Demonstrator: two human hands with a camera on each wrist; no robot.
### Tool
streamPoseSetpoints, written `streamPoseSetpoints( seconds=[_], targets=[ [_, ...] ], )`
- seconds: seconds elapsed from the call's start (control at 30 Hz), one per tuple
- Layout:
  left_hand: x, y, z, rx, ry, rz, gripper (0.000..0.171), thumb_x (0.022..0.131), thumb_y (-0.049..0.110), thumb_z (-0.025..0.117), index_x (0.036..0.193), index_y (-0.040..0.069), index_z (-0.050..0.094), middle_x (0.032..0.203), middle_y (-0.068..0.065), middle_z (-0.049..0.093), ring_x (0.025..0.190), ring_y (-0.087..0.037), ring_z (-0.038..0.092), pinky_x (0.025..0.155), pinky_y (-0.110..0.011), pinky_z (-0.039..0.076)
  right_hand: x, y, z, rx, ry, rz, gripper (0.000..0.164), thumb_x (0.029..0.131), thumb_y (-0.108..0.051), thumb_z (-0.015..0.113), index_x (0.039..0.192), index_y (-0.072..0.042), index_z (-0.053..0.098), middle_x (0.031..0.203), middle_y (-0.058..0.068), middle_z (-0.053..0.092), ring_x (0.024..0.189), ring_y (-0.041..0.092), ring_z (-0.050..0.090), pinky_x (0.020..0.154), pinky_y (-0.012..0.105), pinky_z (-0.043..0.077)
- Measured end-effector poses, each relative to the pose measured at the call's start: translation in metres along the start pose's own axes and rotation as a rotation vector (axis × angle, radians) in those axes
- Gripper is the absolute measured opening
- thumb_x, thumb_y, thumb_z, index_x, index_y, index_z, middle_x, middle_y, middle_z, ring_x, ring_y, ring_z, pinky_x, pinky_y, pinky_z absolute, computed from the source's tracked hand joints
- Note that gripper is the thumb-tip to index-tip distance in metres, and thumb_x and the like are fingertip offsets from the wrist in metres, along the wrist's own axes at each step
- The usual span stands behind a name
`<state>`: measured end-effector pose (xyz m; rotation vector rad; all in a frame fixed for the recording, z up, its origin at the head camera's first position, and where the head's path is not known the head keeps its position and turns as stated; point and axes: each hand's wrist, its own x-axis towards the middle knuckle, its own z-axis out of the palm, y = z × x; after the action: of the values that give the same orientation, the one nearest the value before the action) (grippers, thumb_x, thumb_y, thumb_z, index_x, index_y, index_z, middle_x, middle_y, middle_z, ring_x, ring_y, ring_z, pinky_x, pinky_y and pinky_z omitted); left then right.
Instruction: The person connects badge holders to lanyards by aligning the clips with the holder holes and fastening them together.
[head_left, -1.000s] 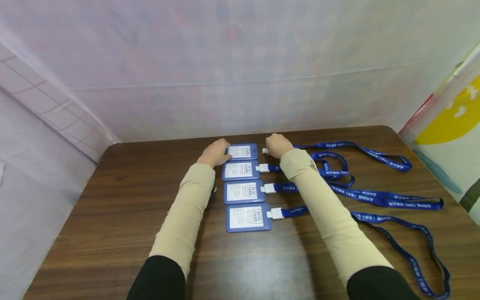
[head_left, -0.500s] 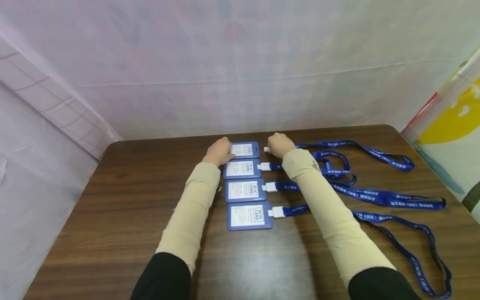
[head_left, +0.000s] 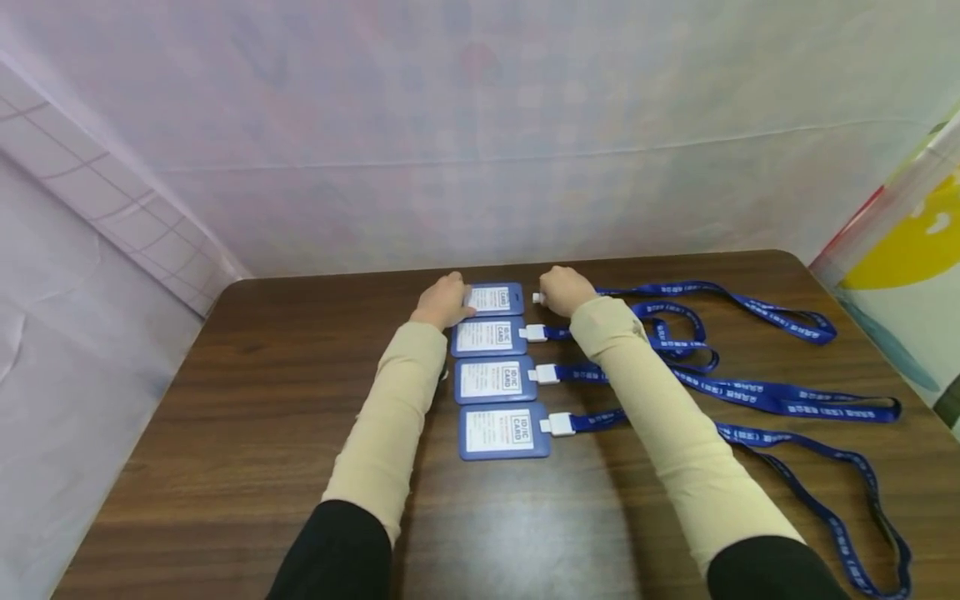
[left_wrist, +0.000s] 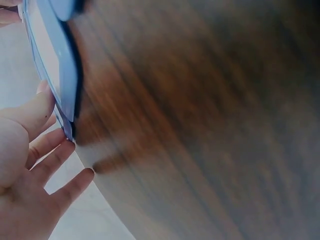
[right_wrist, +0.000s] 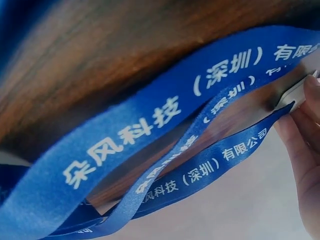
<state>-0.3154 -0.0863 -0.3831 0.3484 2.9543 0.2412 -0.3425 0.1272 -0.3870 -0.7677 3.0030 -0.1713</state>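
Observation:
At the table's far side my left hand pinches the left end of a blue ID badge holder, thumb on its face and fingertips at its edge. The left wrist view has this hand at the holder's corner, its outer fingers spread. My right hand pinches a white clip a short gap to the right of the holder's slotted end. From that clip a blue printed lanyard runs off to the right. In the right wrist view, lanyard straps fill the foreground and partly cover the clip.
Nearer me lie three more badge holders, the closest one at the front of the column. Each joins a white clip and a blue lanyard spread to the right. My right sleeve crosses above the straps. A cloth curtain hangs behind the table.
The whole scene shifts slightly right in the head view. Both hands keep their grip, and the gap between clip and holder looks about the same.

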Motion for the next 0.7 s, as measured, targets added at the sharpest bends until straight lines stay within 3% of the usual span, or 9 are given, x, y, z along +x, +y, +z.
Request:
streamPoseSetpoints(
  seconds=[0.4,0.7],
  targets=[
    [0.0028,0.0011,0.0006,0.039,-0.035,-0.004,0.040,0.088,0.031,0.060,0.117,0.004,0.058,0.118,-0.012,0.044,0.111,-0.026,0.044,0.092,-0.039,0.041,-0.0017,-0.0021,-0.0042,-0.015,0.013,-0.015,0.005,0.079,-0.002,0.061,0.075,-0.001,0.064,0.086,0.016,0.065,0.080,0.033,0.061,0.069,0.042,0.051],
    [0.0039,0.0020,-0.0006,0.056,-0.036,0.009,0.035,0.087,0.031,0.061,0.109,0.003,0.061,0.111,-0.011,0.045,0.105,-0.025,0.046,0.089,-0.039,0.043,-0.0021,-0.0053,-0.0072,-0.030,-0.006,-0.018,0.007,0.081,-0.002,0.060,0.077,-0.001,0.066,0.085,0.016,0.064,0.079,0.031,0.061,0.071,0.041,0.051]
  ],
)
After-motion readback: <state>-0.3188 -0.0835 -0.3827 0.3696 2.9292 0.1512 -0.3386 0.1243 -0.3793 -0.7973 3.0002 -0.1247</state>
